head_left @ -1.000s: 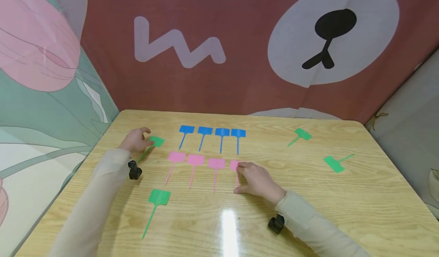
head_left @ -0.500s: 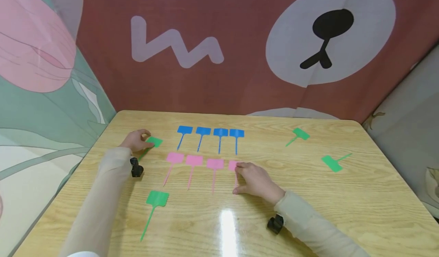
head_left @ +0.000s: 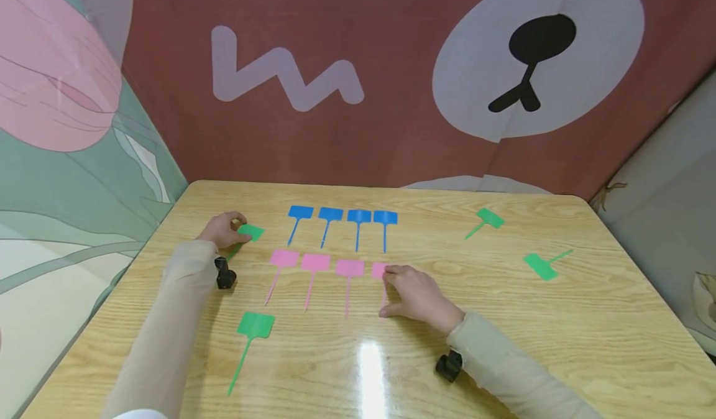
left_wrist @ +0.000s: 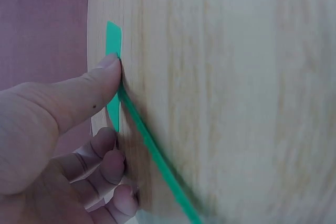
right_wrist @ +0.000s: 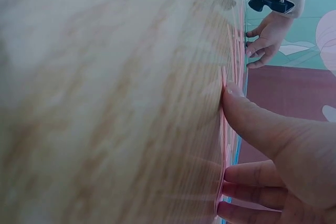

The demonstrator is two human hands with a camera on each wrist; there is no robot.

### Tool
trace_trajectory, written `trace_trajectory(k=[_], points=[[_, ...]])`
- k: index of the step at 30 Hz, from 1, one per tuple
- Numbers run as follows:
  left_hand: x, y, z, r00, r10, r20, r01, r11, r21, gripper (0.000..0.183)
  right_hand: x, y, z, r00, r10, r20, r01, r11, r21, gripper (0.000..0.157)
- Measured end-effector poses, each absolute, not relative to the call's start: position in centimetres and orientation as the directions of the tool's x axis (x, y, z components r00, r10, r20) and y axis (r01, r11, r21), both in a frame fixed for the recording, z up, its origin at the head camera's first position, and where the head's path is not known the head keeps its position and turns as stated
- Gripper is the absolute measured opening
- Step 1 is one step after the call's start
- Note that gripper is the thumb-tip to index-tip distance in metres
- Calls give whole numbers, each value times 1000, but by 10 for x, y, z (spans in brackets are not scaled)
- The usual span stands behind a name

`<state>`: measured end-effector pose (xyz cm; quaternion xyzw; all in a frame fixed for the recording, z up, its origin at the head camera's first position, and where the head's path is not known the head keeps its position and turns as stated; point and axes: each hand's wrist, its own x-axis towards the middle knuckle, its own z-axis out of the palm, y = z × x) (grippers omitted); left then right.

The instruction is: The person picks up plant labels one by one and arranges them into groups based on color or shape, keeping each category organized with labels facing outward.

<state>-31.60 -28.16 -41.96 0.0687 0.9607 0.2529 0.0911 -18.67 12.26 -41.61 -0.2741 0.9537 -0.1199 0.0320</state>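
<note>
In the head view my left hand (head_left: 224,229) is at the far left of the table, holding a green T-shaped plant label (head_left: 252,231) between thumb and index finger at its plate. The left wrist view has the thumb on that green label (left_wrist: 113,38), its stem slanting away, the other fingers bent. My right hand (head_left: 419,298) rests over the rightmost pink plant label (head_left: 378,271). Its fingers touch the plate and its thumb the stem end, partly covering it. Beside it lie several pink labels (head_left: 316,262) in a row, below a row of blue labels (head_left: 330,214).
Another green label (head_left: 256,324) lies at the front left of the wooden table (head_left: 503,344). Two more, one green label (head_left: 490,217) at the back and one green label (head_left: 541,267) nearer, lie at the right. A printed curtain (head_left: 279,145) hangs behind the table.
The head view has shifted slightly. My left hand has moved a little closer onto the green label's plate. The right hand stays at the same pink label.
</note>
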Motion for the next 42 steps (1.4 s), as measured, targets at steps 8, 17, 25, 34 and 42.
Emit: trace_trajectory(k=[8, 17, 25, 34, 42], points=[[-315, -281, -418, -970, 186, -159, 80, 854, 514, 35, -187, 123, -416, -847, -531, 2, -516, 821, -244, 67], [-312, -277, -415, -971, 152, -186, 31, 848, 530, 45, -186, 124, -416, -849, -529, 2, -513, 822, -247, 66], [-312, -276, -413, -969, 156, -191, 33, 848, 529, 43, -186, 124, -416, -846, -533, 5, -518, 820, -242, 67], [-316, -278, -420, -980, 133, -146, 34, 841, 539, 46, -186, 124, -417, -848, -530, 9, -517, 823, -237, 68], [-317, -280, -421, -990, 135, -34, 94, 832, 547, 49, -187, 123, -417, -856, -516, -4, -500, 831, -243, 68]])
